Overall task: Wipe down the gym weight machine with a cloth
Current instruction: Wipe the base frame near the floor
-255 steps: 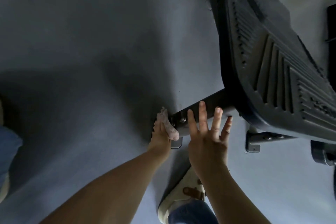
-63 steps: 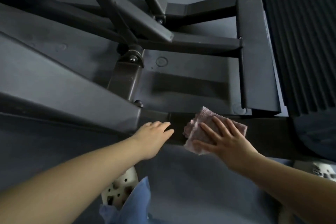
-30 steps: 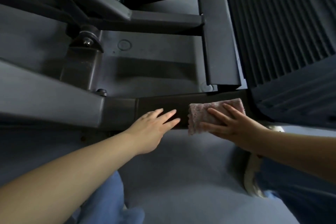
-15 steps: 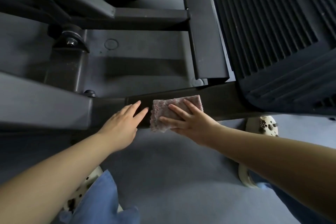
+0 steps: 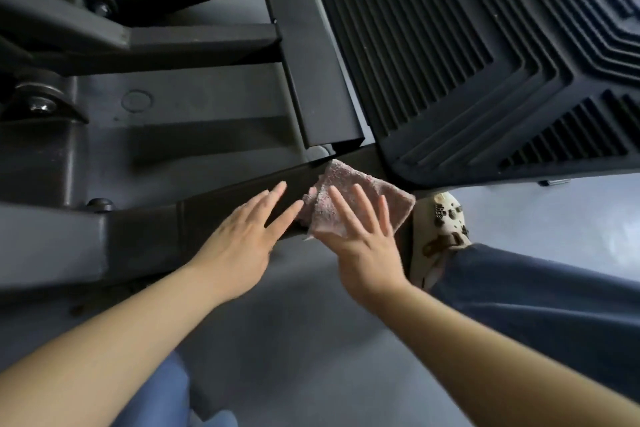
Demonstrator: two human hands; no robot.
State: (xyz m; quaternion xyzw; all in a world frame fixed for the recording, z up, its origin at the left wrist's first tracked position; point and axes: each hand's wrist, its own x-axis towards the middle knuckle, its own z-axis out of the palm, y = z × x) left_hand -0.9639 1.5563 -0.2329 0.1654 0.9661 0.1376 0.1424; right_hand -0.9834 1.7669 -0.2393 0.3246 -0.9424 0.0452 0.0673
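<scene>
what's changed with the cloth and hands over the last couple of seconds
The right hand has slid the pink cloth back along the dark frame bar toward the ribbed footplate, after wiping leftward half a second ago. It now presses with straighter, more spread fingers. The left hand stays flat on the bar beside the cloth. The cloth never left the right hand in these two seconds.

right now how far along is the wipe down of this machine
Done: cannot tell, no bar looks visibly cleaner. In hand: the right hand presses the pink cloth flat on the low frame bar; the left hand rests on that bar. Left: the ribbed footplate and upper bars look untouched.
</scene>
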